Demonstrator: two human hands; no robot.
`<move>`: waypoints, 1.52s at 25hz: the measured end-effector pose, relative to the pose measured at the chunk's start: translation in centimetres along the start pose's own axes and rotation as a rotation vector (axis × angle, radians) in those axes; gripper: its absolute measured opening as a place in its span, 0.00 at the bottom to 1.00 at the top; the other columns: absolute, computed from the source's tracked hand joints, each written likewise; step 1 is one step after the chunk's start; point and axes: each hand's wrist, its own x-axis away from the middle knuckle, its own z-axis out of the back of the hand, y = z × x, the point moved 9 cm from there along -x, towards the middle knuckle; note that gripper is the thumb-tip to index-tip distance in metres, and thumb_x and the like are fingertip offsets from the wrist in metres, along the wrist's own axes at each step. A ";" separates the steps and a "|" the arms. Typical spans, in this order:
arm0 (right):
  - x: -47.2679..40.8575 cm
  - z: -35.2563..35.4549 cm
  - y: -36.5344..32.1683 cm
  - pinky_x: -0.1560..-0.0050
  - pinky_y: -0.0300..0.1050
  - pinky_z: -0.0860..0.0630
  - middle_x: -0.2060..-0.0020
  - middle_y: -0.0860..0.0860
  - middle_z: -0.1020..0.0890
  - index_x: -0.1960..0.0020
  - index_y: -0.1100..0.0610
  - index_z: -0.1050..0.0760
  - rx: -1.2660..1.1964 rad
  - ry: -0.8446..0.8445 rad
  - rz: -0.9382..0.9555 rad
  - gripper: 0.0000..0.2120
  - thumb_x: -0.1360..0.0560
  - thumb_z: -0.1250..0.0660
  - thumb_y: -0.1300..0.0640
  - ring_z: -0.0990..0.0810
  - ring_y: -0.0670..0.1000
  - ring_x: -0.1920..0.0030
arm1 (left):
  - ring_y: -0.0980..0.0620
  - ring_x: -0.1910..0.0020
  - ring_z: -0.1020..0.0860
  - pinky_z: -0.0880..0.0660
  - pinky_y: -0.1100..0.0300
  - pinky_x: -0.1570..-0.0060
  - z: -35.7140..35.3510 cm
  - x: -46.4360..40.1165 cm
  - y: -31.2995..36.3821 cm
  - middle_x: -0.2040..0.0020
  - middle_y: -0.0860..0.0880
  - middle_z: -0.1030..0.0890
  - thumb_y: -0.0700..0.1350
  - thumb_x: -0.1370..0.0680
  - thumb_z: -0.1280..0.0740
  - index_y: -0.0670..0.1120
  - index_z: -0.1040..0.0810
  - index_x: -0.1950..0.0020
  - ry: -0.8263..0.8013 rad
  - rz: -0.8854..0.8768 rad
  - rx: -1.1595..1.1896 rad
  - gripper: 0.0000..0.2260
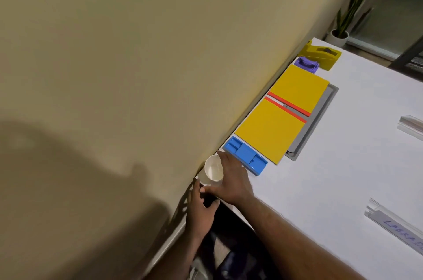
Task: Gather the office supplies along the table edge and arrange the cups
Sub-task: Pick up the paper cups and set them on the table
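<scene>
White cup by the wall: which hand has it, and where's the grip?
The right hand holds the white paper cup by its side wall near the rim. The left hand is below it at the table edge; its grip cannot be told.

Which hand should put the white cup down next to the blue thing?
Probably the right hand. It already holds the white cup at the rim, right beside the blue tray. The left hand is lower, at the table edge near the cup's base.
</scene>
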 end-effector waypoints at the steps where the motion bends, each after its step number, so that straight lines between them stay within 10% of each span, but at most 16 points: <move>1: 0.0 -0.3 -0.2 0.34 0.50 0.34 0.30 0.47 0.30 0.27 0.49 0.40 0.016 -0.010 -0.003 0.49 0.41 0.25 0.34 0.32 0.52 0.31 | 0.46 0.35 0.25 0.25 0.50 0.36 -0.2 -0.1 0.0 0.28 0.45 0.30 0.44 0.29 0.24 0.50 0.41 0.22 -0.015 -0.002 -0.025 0.40; 9: 0.3 0.6 -0.4 0.36 0.48 0.30 0.32 0.48 0.27 0.29 0.50 0.35 -0.007 0.083 -0.020 0.40 0.36 0.26 0.39 0.29 0.52 0.34 | 0.46 0.24 0.40 0.41 0.57 0.29 -0.6 -0.9 -1.5 0.23 0.44 0.38 0.47 0.32 0.22 0.49 0.46 0.21 0.033 -0.008 -0.185 0.47; 23: 7.0 8.5 0.9 0.34 0.51 0.31 0.31 0.46 0.29 0.27 0.50 0.38 -0.015 0.226 -0.068 0.43 0.36 0.25 0.39 0.31 0.51 0.32 | 0.46 0.28 0.33 0.29 0.45 0.32 0.9 0.7 -0.1 0.24 0.48 0.36 0.61 0.32 0.28 0.61 0.53 0.23 -0.079 -0.087 -0.390 0.45; 32: 16.7 13.7 -0.7 0.37 0.47 0.31 0.34 0.43 0.27 0.29 0.46 0.37 0.003 0.451 -0.215 0.43 0.38 0.27 0.33 0.28 0.49 0.36 | 0.55 0.38 0.26 0.24 0.57 0.43 0.7 6.8 7.9 0.25 0.57 0.38 0.57 0.30 0.25 0.78 0.50 0.33 -0.360 -0.479 -0.362 0.40; 38: 24.9 16.7 -1.5 0.37 0.49 0.32 0.36 0.41 0.25 0.32 0.43 0.34 0.014 0.682 -0.359 0.43 0.42 0.29 0.28 0.27 0.46 0.38 | 0.59 0.39 0.28 0.30 0.63 0.45 -3.1 12.6 12.4 0.26 0.60 0.37 0.62 0.35 0.24 0.70 0.46 0.29 -0.562 -0.682 -0.271 0.42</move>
